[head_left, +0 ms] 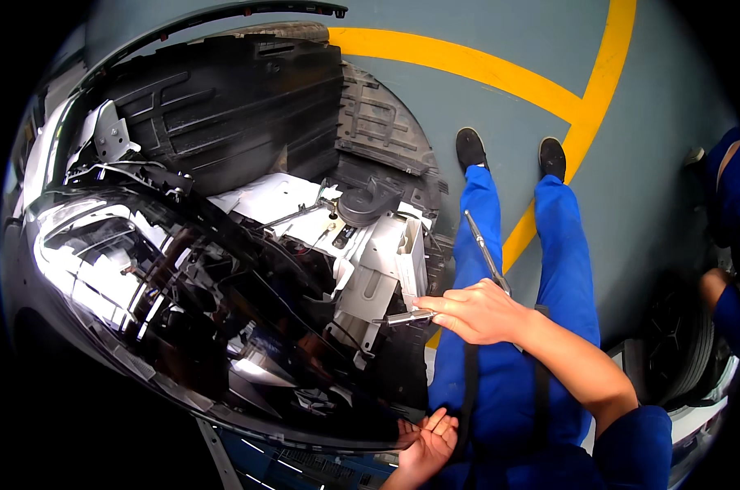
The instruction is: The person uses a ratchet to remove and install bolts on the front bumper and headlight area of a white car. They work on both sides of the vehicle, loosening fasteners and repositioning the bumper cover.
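My right hand (pixel 476 310) is closed on metal hand tools: a short socket-tipped piece (pixel 394 319) points left over the car's front corner, and a long slender bar (pixel 483 249) angles up over my legs. My left hand (pixel 427 441) is lower, palm up beside the edge of a glossy dark front panel (pixel 296 408), fingers loosely bent and apart. The headlamp area (pixel 141 269) shines at left. Behind it the exposed white metal bay (pixel 370 286) holds a round black component (pixel 358 208) and wiring. A black wheel-arch liner (pixel 223 106) stands beyond.
My legs (pixel 566 245) and dark shoes stand on the grey floor (pixel 501 131) with yellow lines (pixel 550 102). At the right are a co-worker's blue sleeve (pixel 729 310) and hand (pixel 713 286), another blue-clad figure part (pixel 725 188), and a black tyre (pixel 680 351).
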Tool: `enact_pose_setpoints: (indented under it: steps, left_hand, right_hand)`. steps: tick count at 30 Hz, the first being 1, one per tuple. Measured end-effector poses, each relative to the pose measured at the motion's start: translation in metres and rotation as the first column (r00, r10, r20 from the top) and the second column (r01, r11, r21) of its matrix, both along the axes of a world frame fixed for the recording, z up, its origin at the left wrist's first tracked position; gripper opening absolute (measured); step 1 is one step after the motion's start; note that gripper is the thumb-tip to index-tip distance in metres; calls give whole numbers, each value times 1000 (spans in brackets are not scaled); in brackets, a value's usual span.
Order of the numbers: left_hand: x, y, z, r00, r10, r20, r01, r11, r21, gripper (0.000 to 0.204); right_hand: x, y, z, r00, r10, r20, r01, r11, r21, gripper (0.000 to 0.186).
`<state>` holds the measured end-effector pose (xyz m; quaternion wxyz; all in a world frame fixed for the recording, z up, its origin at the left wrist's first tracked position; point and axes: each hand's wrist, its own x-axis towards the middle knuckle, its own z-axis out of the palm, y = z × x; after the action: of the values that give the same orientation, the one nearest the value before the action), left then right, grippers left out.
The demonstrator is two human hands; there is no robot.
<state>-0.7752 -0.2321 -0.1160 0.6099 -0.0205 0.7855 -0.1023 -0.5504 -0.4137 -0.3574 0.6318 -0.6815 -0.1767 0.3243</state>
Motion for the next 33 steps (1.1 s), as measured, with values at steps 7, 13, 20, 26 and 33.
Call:
enact_pose_setpoints:
  steps: [7,13,20,26,33]
  left_hand:
    - [89,-107,27,442,-834,331,473,530,704,66]
    - [128,-147,78,490,-616,617,-68,678,731,34]
    - [96,-86,157,620,-60,782,-407,828,387,33]
    - [54,-49,143,417,435,798,-607,787,-112,34]
    - [36,3,110,365,537,760,-795,605,-46,38]
  right_hand:
    - [-30,-91,136,989,94,110,-96,995,11,26]
    - [-48,-114,291,964,254,81,-241,960,-141,33]
    - [-33,-156,404,771,567,290,-583,812,-39,61]
    - [-34,-123,464,716,474,512,-608,784,125,53]
    - [-55,-54,509,637,538,553,-686,722,88,48]
